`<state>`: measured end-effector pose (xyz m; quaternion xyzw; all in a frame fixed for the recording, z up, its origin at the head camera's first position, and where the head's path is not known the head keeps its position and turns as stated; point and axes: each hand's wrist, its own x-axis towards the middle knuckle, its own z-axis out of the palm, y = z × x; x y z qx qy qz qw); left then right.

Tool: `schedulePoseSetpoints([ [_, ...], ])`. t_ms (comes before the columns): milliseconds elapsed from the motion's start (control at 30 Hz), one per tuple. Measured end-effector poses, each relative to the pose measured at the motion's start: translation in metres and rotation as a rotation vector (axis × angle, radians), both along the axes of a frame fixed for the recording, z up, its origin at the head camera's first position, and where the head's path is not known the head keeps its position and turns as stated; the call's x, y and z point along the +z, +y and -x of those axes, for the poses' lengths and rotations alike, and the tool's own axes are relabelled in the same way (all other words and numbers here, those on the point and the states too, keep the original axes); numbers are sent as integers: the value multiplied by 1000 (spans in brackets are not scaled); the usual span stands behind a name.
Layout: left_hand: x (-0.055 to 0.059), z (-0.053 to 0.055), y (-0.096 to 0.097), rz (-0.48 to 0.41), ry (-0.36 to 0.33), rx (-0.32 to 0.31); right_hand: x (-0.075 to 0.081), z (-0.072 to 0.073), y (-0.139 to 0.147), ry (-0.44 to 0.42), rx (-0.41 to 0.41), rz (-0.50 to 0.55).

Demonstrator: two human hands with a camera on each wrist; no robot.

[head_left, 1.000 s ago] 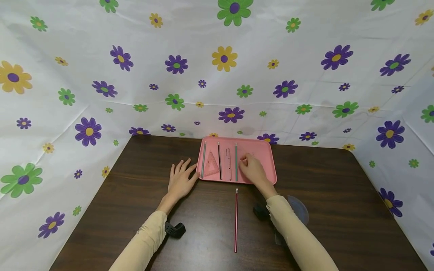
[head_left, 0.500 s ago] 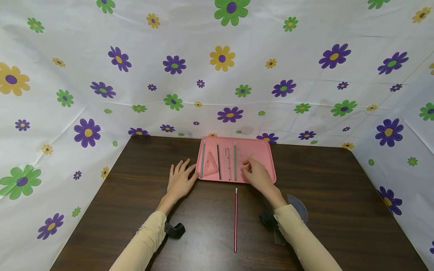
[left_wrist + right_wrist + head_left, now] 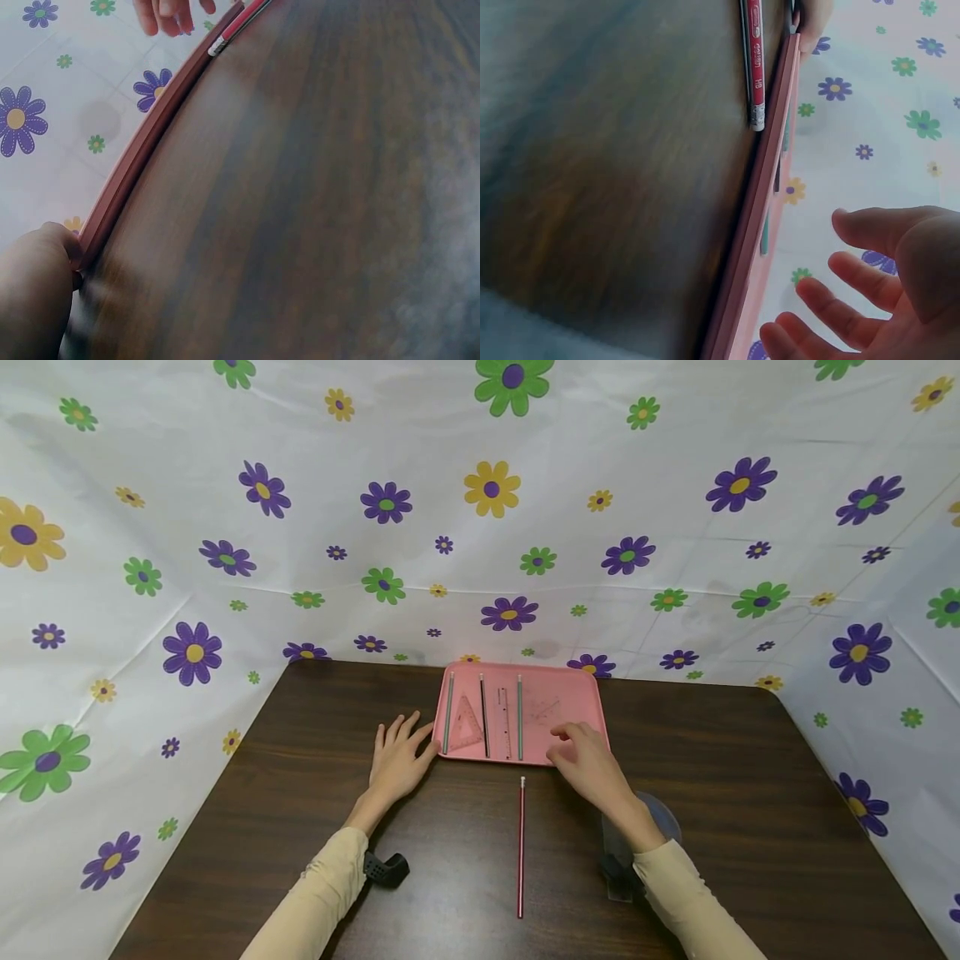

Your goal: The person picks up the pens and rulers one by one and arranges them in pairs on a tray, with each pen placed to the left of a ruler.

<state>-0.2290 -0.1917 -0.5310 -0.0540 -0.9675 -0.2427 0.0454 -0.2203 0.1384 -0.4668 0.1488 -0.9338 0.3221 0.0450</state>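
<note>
Tray point(image 3: 581, 693), pink, on dark wood-grain table point(image 3: 742, 760); clock directions read from the tray's centre in the head view. Left hand point(image 3: 400, 766) at 8 o'clock, released, fingers spread on the table, thumb against the tray's corner. Right hand point(image 3: 591, 766) at 4 o'clock, released, over the near rim, thumb and fingers parted and loosely bent; contact with the rim cannot be told. Contents, starting at 9 o'clock and going across: green pencil point(image 3: 448, 714), see-through set square point(image 3: 472, 722), black pencil point(image 3: 484, 716), see-through ruler point(image 3: 505, 723), second green pencil point(image 3: 520, 718), all the long pieces roughly along the 12-to-6 line. Just inside 3 o'clock, a faint transparent piece point(image 3: 542, 708) with dark markings, kind unclear. Red pencil point(image 3: 521, 847) on the table at 6 o'clock, eraser end pointing to 12, near the rim but apart from it. Clear protractor point(image 3: 663, 814) farther out at 4 o'clock, partly behind the right forearm; flat clear strip point(image 3: 615, 839) beside it, partly hidden by the black wrist camera. Flowered white cloth point(image 3: 420, 443) hangs at 12 o'clock behind the table.
</note>
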Motion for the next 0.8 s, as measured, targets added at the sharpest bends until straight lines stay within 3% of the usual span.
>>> schedulePoseSetpoints([
  [200, 0, 1, 1, 2, 2, -2, -3, -15, 14, 39, 14, -36],
  [800, -2, 1, 0, 2, 13, 1, 0, -47, 64, -67, 142, -23],
])
